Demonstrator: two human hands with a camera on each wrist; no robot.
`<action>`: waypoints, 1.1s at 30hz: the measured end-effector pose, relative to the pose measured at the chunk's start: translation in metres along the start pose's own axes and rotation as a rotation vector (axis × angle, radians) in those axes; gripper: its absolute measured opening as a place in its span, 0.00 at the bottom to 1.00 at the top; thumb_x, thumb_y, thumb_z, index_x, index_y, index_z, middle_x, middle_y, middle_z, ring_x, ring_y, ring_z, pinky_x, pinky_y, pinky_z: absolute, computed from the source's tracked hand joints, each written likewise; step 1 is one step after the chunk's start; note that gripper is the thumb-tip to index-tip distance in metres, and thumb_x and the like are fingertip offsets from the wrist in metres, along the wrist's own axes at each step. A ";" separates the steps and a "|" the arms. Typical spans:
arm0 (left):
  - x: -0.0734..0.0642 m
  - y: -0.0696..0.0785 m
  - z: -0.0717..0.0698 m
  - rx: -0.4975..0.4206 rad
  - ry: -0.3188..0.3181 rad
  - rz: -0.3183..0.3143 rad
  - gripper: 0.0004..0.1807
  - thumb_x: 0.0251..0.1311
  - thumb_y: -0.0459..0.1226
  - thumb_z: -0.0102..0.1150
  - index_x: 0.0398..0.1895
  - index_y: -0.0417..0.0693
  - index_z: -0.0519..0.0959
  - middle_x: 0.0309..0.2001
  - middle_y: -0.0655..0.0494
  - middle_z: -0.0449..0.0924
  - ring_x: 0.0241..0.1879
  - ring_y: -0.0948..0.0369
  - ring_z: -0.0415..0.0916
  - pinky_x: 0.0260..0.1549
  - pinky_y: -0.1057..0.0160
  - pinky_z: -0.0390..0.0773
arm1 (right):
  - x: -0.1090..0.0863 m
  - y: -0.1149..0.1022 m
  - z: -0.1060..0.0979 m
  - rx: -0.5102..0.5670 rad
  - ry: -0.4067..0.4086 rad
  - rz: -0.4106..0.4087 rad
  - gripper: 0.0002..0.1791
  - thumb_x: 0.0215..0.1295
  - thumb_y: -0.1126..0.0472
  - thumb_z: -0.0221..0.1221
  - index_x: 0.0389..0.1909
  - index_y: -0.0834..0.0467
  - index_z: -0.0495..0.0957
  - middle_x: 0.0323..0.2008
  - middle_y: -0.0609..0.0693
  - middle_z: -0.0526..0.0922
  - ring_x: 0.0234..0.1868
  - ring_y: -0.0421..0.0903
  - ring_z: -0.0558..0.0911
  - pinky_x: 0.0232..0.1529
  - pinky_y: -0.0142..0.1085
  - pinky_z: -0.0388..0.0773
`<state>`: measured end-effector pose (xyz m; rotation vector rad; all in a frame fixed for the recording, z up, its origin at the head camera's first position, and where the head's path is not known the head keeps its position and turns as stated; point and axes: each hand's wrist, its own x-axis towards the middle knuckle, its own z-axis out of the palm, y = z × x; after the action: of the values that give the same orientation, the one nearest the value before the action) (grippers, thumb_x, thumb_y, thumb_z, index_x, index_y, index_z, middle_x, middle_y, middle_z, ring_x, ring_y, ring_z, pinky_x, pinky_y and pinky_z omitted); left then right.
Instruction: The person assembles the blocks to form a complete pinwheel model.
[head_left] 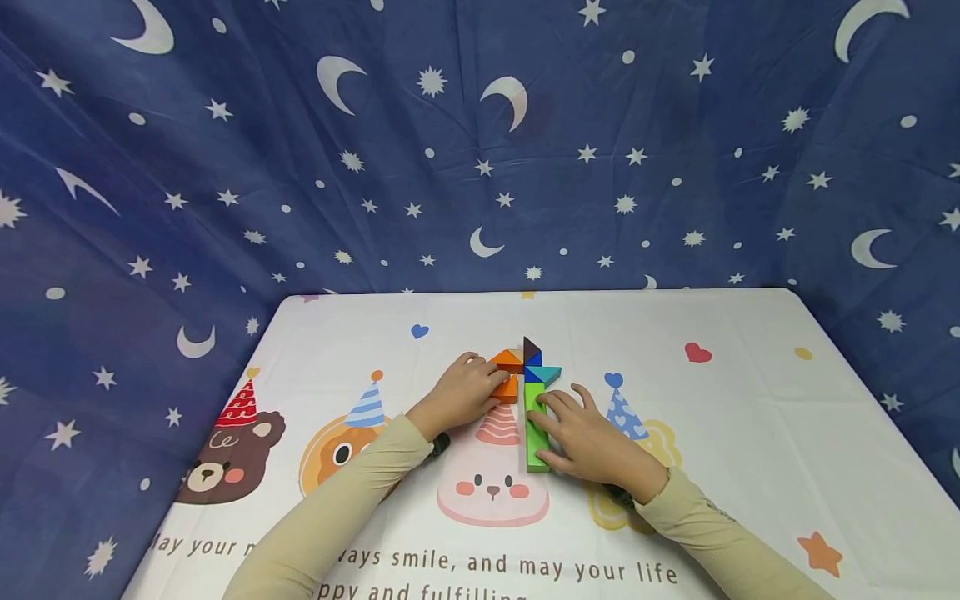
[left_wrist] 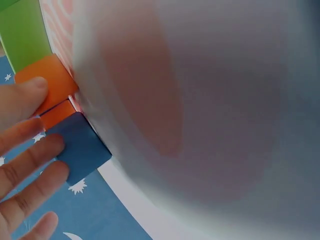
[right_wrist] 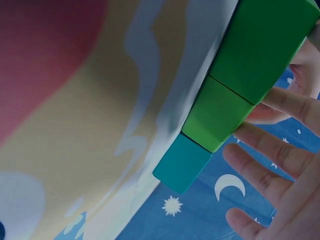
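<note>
In the head view, my left hand (head_left: 465, 392) lies at the left side of orange blocks (head_left: 507, 392), partly covering them. The left wrist view shows its thumb on an orange block (left_wrist: 57, 82) and its fingers against a blue block (left_wrist: 82, 150). My right hand (head_left: 588, 437) rests with spread, relaxed fingers along a long green piece (head_left: 536, 446). Seen from the right wrist, this row has a dark green block (right_wrist: 265, 50), a lighter green block (right_wrist: 218, 114) and a teal block (right_wrist: 182, 162). Beyond the hands lie an orange triangular block (head_left: 507, 358) and a dark brown one (head_left: 531, 346).
A white tablecloth (head_left: 750, 467) printed with cartoon figures, hearts and lettering covers the table. Behind and to the left hangs a dark blue curtain (head_left: 570, 217) with moons and stars. A blue block (head_left: 534, 361) sits just below the brown one.
</note>
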<state>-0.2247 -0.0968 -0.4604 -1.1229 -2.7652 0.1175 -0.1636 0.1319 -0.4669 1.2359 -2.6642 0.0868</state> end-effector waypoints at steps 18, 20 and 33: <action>-0.005 -0.003 0.001 0.008 0.034 0.000 0.11 0.54 0.47 0.63 0.37 0.54 0.82 0.35 0.59 0.82 0.39 0.60 0.77 0.56 0.57 0.70 | -0.001 0.000 0.000 0.006 -0.001 0.005 0.27 0.59 0.42 0.57 0.55 0.52 0.74 0.54 0.56 0.74 0.57 0.53 0.73 0.59 0.61 0.61; -0.004 -0.001 0.001 0.010 0.039 0.003 0.09 0.55 0.46 0.63 0.35 0.53 0.82 0.35 0.59 0.82 0.39 0.60 0.77 0.56 0.57 0.70 | -0.001 0.000 0.000 0.002 0.004 0.001 0.26 0.59 0.42 0.57 0.55 0.52 0.74 0.54 0.56 0.74 0.56 0.53 0.73 0.58 0.61 0.62; 0.007 0.006 0.001 0.022 0.020 -0.044 0.10 0.58 0.47 0.60 0.34 0.52 0.82 0.37 0.58 0.83 0.40 0.60 0.77 0.56 0.57 0.69 | 0.000 0.000 0.000 -0.005 0.018 -0.011 0.27 0.58 0.43 0.58 0.55 0.53 0.74 0.54 0.56 0.74 0.56 0.53 0.73 0.58 0.61 0.62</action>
<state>-0.2259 -0.0877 -0.4614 -1.0521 -2.7617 0.1299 -0.1638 0.1320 -0.4670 1.2424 -2.6405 0.0893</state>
